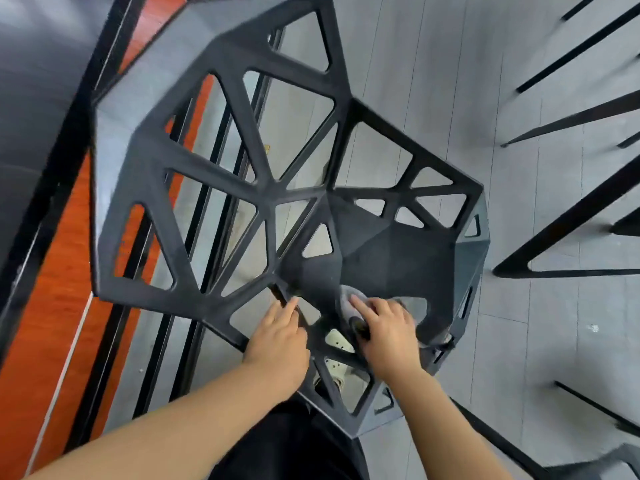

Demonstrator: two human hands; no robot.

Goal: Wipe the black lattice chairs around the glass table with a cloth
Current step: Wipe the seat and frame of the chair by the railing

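The cloth is mostly hidden under the right hand (only a grey edge shows); the table is cut off at left

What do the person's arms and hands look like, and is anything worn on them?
The left forearm and right forearm are bare, with no sleeves in view. The left hand and right hand wear no gloves, and no watch or bracelet shows at either wrist. Rings cannot be made out.
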